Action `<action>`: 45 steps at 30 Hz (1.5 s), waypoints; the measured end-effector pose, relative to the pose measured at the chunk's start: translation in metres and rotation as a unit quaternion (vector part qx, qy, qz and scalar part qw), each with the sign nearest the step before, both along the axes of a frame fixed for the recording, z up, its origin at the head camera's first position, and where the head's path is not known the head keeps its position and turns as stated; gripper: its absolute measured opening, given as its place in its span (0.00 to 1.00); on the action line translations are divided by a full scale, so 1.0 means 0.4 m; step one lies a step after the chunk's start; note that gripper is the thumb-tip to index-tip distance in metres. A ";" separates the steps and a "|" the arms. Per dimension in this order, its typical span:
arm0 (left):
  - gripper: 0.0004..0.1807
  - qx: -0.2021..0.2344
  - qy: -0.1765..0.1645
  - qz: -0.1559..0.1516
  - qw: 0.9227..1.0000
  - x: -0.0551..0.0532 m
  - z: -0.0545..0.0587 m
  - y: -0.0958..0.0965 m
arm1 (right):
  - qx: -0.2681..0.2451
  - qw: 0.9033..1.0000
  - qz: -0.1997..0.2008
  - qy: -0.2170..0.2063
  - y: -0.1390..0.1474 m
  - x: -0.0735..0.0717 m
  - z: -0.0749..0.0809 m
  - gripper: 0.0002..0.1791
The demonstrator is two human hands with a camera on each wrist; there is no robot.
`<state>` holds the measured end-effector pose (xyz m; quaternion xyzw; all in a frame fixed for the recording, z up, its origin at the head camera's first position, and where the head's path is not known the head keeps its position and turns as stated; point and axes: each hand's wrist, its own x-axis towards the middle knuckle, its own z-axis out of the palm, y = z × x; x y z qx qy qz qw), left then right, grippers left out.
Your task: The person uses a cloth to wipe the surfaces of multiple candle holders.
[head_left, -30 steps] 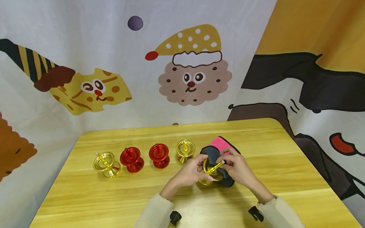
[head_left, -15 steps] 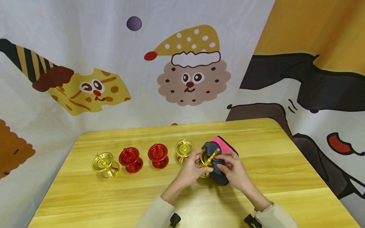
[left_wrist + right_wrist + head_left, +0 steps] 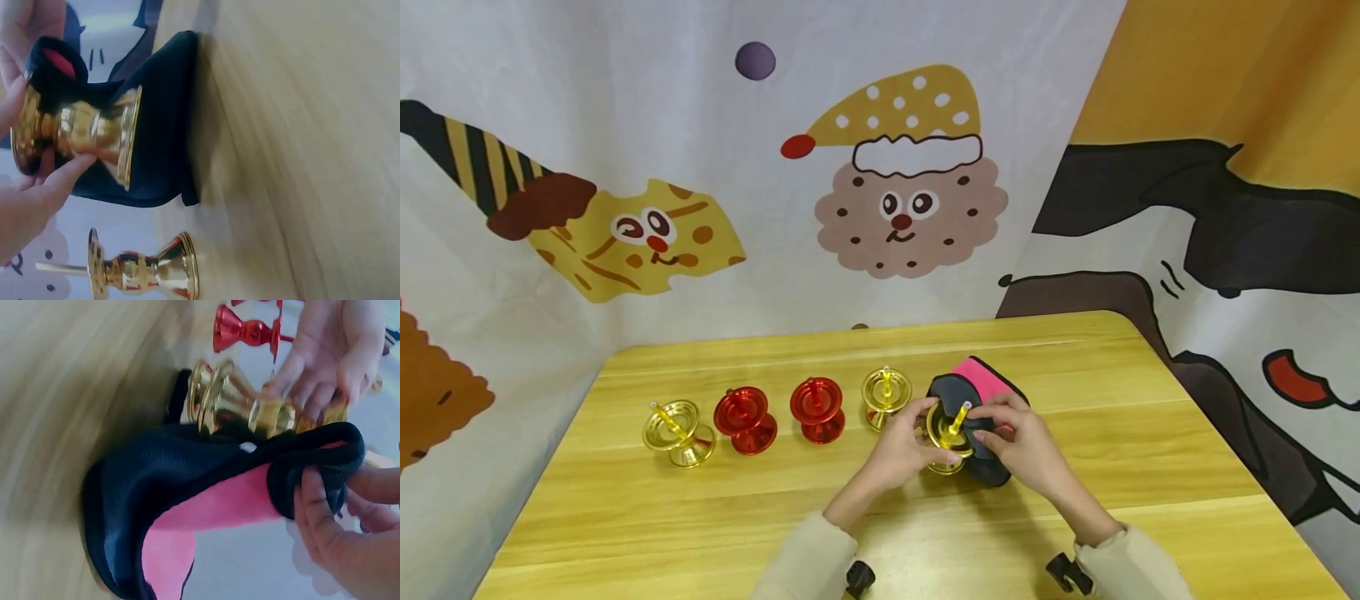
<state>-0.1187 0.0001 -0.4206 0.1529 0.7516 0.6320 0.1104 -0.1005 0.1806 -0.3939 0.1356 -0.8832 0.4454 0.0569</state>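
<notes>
My left hand (image 3: pixel 901 450) grips a gold lamp stand (image 3: pixel 84 128) with a dish top, a waisted foot and a thin yellow stem. The stand is tilted in the head view. My right hand (image 3: pixel 1028 446) pinches the folded edge of a thick cloth (image 3: pixel 212 503), dark grey on one face and pink on the other, with black edging. The cloth lies against the far side of the gold stand; part of it hangs down near the table. My right fingers hide some of the fold.
Left of my hands stand another gold stand (image 3: pixel 887 390), a red stand (image 3: pixel 817 404), a second red stand (image 3: pixel 747 421) and a gold stand (image 3: pixel 681 433), in a row on the wooden table (image 3: pixel 715 533). A printed curtain (image 3: pixel 700 108) hangs behind the table.
The gold stand in my left hand has tipped from leaning right to more upright. My right hand and the cloth's fold have shifted slightly along its rim. The row of stands is unmoved.
</notes>
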 end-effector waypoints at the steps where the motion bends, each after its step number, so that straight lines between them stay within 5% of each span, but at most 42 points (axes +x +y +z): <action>1: 0.40 -0.001 0.014 0.010 1.000 0.001 -0.002 0.003 | 0.004 1.000 -0.007 -0.002 -0.006 0.006 -0.001 0.13; 5: 0.37 0.005 0.054 0.031 0.998 0.005 -0.009 0.011 | 0.005 0.999 -0.035 -0.007 -0.032 0.030 -0.005 0.14; 12: 0.41 -0.053 0.033 -0.062 0.996 0.006 0.006 -0.022 | 0.008 1.000 -0.020 -0.007 -0.019 0.022 -0.003 0.10; 15: 0.42 -0.072 0.023 -0.078 0.994 0.004 0.008 -0.030 | 0.023 1.000 0.003 0.003 -0.008 0.012 0.000 0.10; 18: 0.42 -0.059 0.025 -0.055 0.996 0.007 0.007 -0.023 | 0.024 1.000 -0.002 0.005 -0.005 0.010 0.002 0.10; 24: 0.36 -0.011 0.060 0.039 0.997 0.010 -0.002 0.010 | -0.012 0.999 -0.028 -0.023 -0.018 0.027 0.006 0.12; 32: 0.26 0.088 -0.027 -0.017 0.996 0.004 0.006 -0.011 | -0.043 0.997 -0.047 -0.034 0.005 0.018 0.021 0.11; 36: 0.33 0.100 -0.066 -0.020 0.993 0.000 0.006 -0.013 | -0.050 0.998 -0.030 -0.033 0.014 0.010 0.025 0.11; 45: 0.34 0.074 -0.047 -0.038 0.995 0.016 -0.004 0.007 | -0.007 1.000 -0.016 -0.016 0.017 0.012 0.019 0.12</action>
